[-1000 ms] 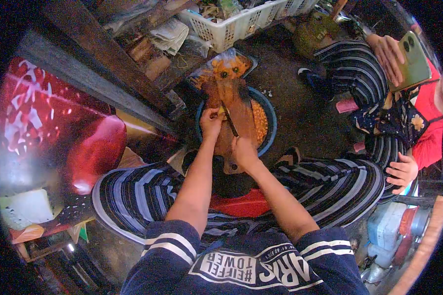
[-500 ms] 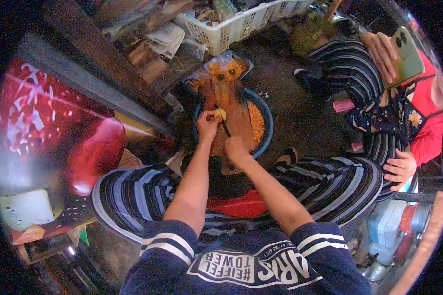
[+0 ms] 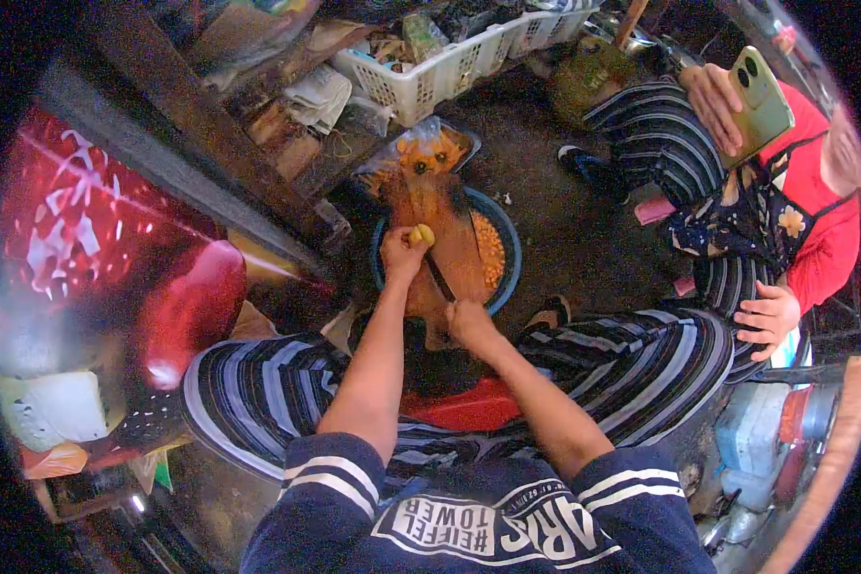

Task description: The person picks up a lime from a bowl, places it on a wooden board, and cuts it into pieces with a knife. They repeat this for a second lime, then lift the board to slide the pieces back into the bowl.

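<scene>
From my end: left hand (image 3: pixel 402 256) pinches a yellow piece (image 3: pixel 422 234) above the left half of the board (image 3: pixel 461 244); can't tell if it touches the wood. Right hand (image 3: pixel 471 325) is closed round the knife (image 3: pixel 441 279) near the board's near end, blade slanting toward the piece. Blue basin (image 3: pixel 518 258) sits under the board, orange bits (image 3: pixel 491 253) showing to its right. For a clean cut I'd seat the piece flat, tuck the left fingertips off the blade line, use short strokes; board over basin might rock
</scene>
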### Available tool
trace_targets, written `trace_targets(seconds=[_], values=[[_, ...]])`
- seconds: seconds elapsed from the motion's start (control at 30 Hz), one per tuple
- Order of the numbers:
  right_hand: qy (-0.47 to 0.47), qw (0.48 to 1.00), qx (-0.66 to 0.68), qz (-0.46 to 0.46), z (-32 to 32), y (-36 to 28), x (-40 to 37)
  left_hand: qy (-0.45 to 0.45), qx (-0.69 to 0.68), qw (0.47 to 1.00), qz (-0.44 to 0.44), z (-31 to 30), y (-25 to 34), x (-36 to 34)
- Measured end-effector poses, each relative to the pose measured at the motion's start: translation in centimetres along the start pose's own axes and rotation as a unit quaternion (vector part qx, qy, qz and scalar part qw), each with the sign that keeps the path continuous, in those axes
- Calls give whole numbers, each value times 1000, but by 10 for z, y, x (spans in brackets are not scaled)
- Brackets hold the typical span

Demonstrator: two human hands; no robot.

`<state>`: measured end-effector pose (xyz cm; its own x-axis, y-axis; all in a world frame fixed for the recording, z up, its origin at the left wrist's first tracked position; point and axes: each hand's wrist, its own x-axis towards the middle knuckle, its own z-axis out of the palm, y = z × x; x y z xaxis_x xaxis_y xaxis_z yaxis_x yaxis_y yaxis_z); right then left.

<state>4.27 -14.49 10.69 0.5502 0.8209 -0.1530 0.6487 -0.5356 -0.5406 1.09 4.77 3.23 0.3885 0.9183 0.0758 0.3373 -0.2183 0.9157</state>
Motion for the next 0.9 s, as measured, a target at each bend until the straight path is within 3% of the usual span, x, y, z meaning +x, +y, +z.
trace_targets(seconds=[0.1,0.17,0.2,0.23,0.3,0.37,0.43,0.57,0.67,0.9], values=[[-24,993,87,-76,-29,1,3,41,18,998,31,2,-11,6],[-115,991,70,19,-74,-20,1,28,-2,999,-39,-12,18,10],[-108,992,60,14,-80,-21,4,9,-19,993,-118,-21,40,13],[-109,992,59,17,-81,-17,6,7,-20,993,-120,-18,38,20],[-40,998,46,-6,-82,-8,7,77,82,989,93,-16,36,40],[-52,997,48,29,-79,-2,9,45,80,989,112,-12,33,49],[-62,995,51,60,-73,3,13,49,168,950,259,-11,50,51],[-26,997,56,52,-55,8,12,70,127,958,246,0,64,16],[-23,996,68,58,-52,7,11,53,57,996,53,10,40,-4],[-33,996,52,66,-42,-3,6,-2,-138,990,-17,-3,52,-24]])
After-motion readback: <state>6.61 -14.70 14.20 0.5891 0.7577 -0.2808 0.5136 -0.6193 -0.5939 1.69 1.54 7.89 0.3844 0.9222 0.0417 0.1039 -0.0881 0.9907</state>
